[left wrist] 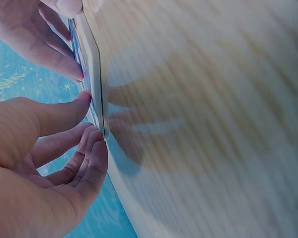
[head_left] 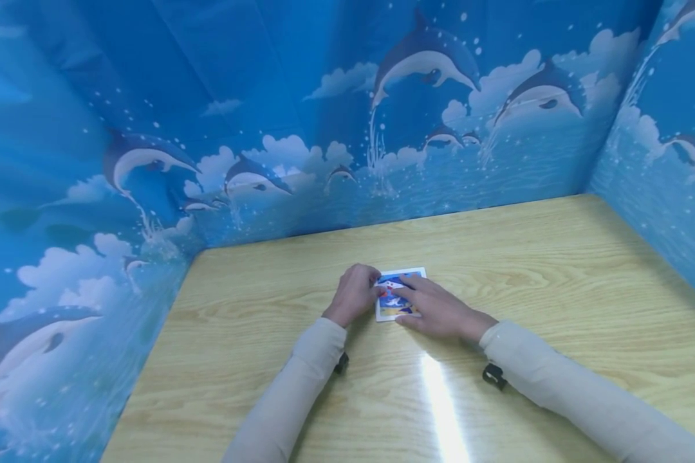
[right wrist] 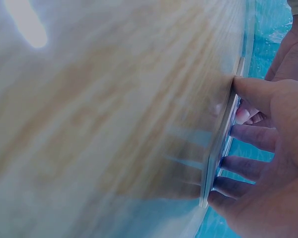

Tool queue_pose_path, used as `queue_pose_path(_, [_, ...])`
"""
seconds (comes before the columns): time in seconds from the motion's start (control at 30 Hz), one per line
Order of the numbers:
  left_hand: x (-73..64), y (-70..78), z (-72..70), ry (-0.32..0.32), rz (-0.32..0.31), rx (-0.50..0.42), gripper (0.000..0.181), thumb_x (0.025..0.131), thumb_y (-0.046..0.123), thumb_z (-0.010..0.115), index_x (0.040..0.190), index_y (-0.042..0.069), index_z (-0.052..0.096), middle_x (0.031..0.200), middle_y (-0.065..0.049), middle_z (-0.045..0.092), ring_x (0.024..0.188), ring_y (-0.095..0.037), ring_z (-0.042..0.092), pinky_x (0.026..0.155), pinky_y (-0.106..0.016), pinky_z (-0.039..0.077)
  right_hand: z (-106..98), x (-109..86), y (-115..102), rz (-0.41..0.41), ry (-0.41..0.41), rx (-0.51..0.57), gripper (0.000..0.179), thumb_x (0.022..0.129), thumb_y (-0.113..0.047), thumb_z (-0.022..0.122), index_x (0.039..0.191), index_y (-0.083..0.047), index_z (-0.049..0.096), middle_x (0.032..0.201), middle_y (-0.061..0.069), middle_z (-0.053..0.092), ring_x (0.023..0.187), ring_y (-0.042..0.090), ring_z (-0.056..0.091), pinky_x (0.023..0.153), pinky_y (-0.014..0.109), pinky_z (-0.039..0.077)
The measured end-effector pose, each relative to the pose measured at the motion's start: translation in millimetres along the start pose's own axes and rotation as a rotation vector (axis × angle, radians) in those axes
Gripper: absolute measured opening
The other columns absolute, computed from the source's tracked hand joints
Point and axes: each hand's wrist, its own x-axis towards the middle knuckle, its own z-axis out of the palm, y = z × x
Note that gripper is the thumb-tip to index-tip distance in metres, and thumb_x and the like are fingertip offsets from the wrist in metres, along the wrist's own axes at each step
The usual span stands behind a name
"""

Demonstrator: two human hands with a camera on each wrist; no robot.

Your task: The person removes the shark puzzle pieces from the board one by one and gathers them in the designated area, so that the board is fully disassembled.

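A small square picture board [head_left: 392, 301] with a white border and a blue sea-animal picture lies flat on the table. My left hand [head_left: 354, 294] is at its left edge, thumb on the picture face and the other fingers curled against the side. From the right, my right hand [head_left: 440, 310] rests over the board, its fingers spread on the face and the thumb by the near edge. The right wrist view shows the board's thin layered edge [right wrist: 216, 148] beneath those fingertips. Part of the picture is hidden by both hands.
The wood-grain table [head_left: 255, 308] carries a bright light reflection in front of the hands. Blue dolphin-print sheets [head_left: 301, 96] stand along its back and sides. A small black device [head_left: 494, 376] is strapped at the right wrist, another [head_left: 342, 363] at the left.
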Motion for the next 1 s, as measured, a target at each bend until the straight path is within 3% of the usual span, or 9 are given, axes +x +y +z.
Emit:
queue_pose_path(0.37, [2.3, 2.1, -0.6, -0.007, -0.035, -0.014, 0.032, 0.088, 0.014, 0.08, 0.117, 0.001, 0.072, 0.11, -0.011, 0.071, 0.103, -0.025, 0.064, 0.094, -0.039, 0.052, -0.5, -0.5, 0.3, -0.003, 0.0, 0.004, 0.063, 0.098, -0.034, 0.067, 0.147, 0.0, 0.048, 0.158, 0.028, 0.031, 0.145, 0.046, 0.029, 0.117, 0.059, 0.025])
queue_pose_path(0.67, [2.8, 6.6, 1.6, -0.004, -0.07, 0.055, 0.032, 0.089, 0.017, 0.079, 0.118, 0.004, 0.073, 0.103, -0.006, 0.069, 0.098, -0.02, 0.062, 0.091, -0.036, 0.052, -2.1, -1.2, 0.7, -0.007, 0.002, 0.004, 0.062, 0.098, -0.033, 0.067, 0.147, 0.001, 0.047, 0.158, 0.029, 0.03, 0.145, 0.046, 0.029, 0.117, 0.059, 0.025])
queue_pose_path(1.0, [1.6, 10.6, 1.6, 0.019, -0.085, 0.045, 0.031, 0.087, 0.014, 0.08, 0.115, 0.003, 0.073, 0.109, -0.01, 0.072, 0.106, -0.025, 0.065, 0.097, -0.038, 0.051, -2.3, -1.0, 0.0, -0.023, 0.004, 0.008, 0.062, 0.098, -0.032, 0.067, 0.146, 0.002, 0.048, 0.157, 0.03, 0.032, 0.145, 0.047, 0.029, 0.117, 0.059, 0.024])
